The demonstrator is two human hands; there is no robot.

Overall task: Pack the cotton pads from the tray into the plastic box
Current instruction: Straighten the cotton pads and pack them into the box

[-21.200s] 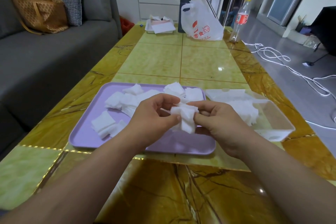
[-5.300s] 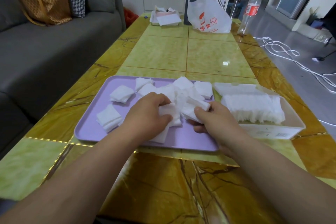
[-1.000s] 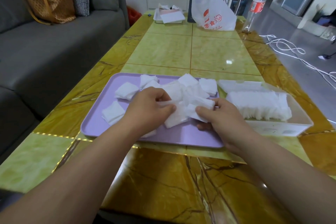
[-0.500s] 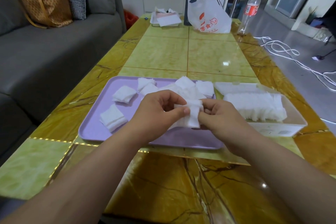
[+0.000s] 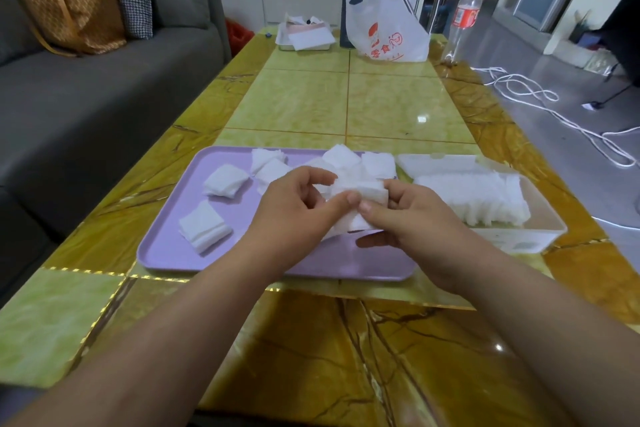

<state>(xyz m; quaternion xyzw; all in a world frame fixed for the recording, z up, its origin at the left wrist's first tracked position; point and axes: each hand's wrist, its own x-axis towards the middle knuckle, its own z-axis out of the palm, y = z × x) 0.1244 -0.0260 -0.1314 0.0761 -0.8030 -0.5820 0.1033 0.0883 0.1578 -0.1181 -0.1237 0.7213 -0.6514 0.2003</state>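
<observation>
White cotton pads, gathered into one bundle, are being held between both hands above the near right part of the purple tray. The left hand is pinching the left side of the bundle, with the thumb tip and curled fingers closing on it. The right hand is gripping the right side, with the thumb on the near face and the fingers curling underneath. The two thumb tips are almost touching. The number of pads in the bundle cannot be told.

One tray is lying on the yellow-green table. Two separate stacks are lying on its left half: a front stack and a rear stack. A cluster of loose pads is lying along the far edge, partly hidden by the hands; at least four are showing.

One plastic box is standing just beside the right edge of the tray. One row of pads is standing on edge inside it, filling most of its length.

One small white dish, one dark flask, one plastic bag and one bottle are standing at the far end of the table.
</observation>
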